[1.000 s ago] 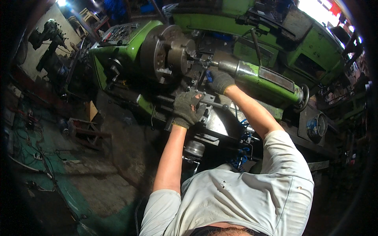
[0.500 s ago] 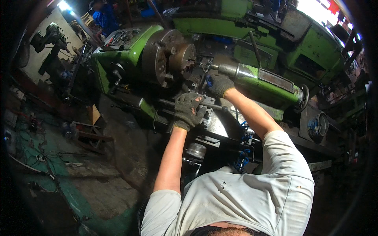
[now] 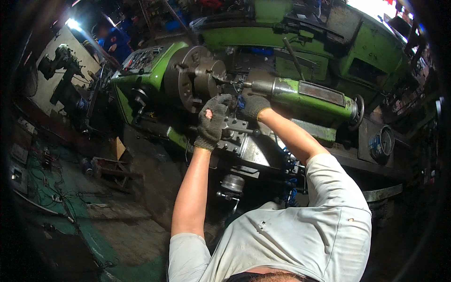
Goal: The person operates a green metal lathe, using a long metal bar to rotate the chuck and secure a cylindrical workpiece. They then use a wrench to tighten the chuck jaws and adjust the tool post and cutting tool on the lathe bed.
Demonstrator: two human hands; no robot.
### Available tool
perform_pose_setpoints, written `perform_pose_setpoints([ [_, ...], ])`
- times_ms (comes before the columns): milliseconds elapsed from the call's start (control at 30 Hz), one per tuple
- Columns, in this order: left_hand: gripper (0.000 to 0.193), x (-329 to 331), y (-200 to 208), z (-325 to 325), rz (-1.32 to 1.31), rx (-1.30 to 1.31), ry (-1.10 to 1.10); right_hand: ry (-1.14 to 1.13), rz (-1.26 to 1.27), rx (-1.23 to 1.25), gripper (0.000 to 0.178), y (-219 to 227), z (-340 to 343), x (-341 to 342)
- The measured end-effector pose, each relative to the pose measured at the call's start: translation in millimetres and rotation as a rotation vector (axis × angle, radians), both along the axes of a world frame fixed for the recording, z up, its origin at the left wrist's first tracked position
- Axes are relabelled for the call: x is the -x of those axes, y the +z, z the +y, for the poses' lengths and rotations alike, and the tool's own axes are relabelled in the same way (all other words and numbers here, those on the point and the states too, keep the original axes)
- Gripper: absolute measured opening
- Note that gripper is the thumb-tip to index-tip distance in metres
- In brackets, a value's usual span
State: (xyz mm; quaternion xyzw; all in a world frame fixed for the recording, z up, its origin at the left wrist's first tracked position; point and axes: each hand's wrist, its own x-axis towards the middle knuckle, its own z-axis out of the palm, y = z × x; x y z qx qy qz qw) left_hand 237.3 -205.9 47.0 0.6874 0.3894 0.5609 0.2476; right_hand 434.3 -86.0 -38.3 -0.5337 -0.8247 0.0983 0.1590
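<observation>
My left hand (image 3: 212,121), in a dark grey knitted glove with a hole on its back, reaches past the tool post (image 3: 236,129) of a green lathe toward the chuck side. Its fingers are bent, and their tips are partly hidden. My right hand (image 3: 254,106), gloved alike, is closed beside it by a small blue piece (image 3: 241,102), whose kind I cannot make out. Just beyond the hands, a round metal workpiece (image 3: 207,80) sits at the large chuck (image 3: 181,80). A slim metal tool (image 3: 229,82) lies between it and the tailstock (image 3: 286,89).
A tailstock handwheel (image 3: 359,113) is at the right, near a round tin (image 3: 379,144). The tool post's lever (image 3: 249,131) sticks out under my wrists. A crank handwheel (image 3: 232,184) stands below the carriage. Another person in blue (image 3: 115,43) is at the far left.
My left hand has lifted off the tool post and moved forward, closer to the chuck and my right hand. My right hand stays by the blue piece. The whole view has shifted slightly.
</observation>
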Motion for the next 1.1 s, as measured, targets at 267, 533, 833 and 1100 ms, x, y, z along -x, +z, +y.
perform_pose_setpoints([
  [267, 0.096, -11, 23, -1, -0.713, 0.26, -0.244, 0.005, -0.002, 0.125, 0.058, -5, 1, 1],
  [533, 0.106, -5, 26, 5, -1.264, 0.383, -0.531, 0.026, 0.009, 0.111, 0.056, 8, -9, -2],
  [833, 0.129, -59, 15, -12, -1.01, 0.957, -0.919, 0.107, 0.152, 0.075, 0.053, -44, 28, -18],
  [1100, 0.133, -71, 12, -12, -0.907, 0.969, -0.954, 0.005, 0.14, 0.144, 0.062, 6, -14, -5],
])
